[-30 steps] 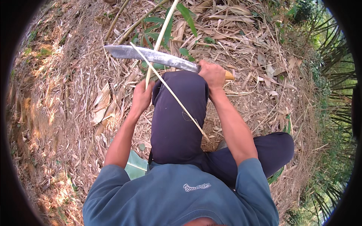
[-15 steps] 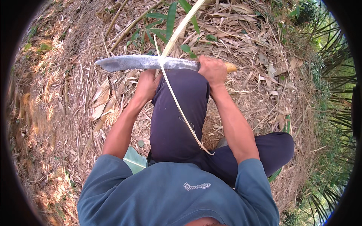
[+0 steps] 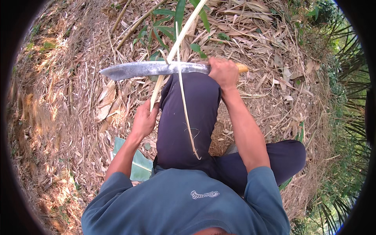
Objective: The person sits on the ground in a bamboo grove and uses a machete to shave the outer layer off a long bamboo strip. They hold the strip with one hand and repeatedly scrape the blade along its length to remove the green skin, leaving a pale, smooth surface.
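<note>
A machete (image 3: 149, 69) lies level across my raised knee, its grey blade pointing left. My right hand (image 3: 224, 74) is closed round its handle, and the yellowish wooden end (image 3: 242, 68) sticks out on the right. A long pale bamboo strip (image 3: 184, 33) runs down from the top edge and passes under the blade. My left hand (image 3: 144, 120) pinches its lower end beside the knee. A thin shaving (image 3: 184, 102) is split from the strip; it crosses over the blade and hangs along my dark trouser leg (image 3: 176, 129), its tip curled.
Dry leaves (image 3: 250, 35) and straw cover the ground. Green leaves (image 3: 179, 17) and thin brown stems (image 3: 137, 27) stand ahead. A broad green leaf piece (image 3: 141, 166) lies by my left arm. My other leg (image 3: 286, 158) is folded to the right, with palm fronds (image 3: 350, 78) beyond.
My left hand has drawn back toward me from beside the blade, the strip's lower end now showing above it. The thin shaving has shifted, its tip further up and left. The machete stays nearly in place.
</note>
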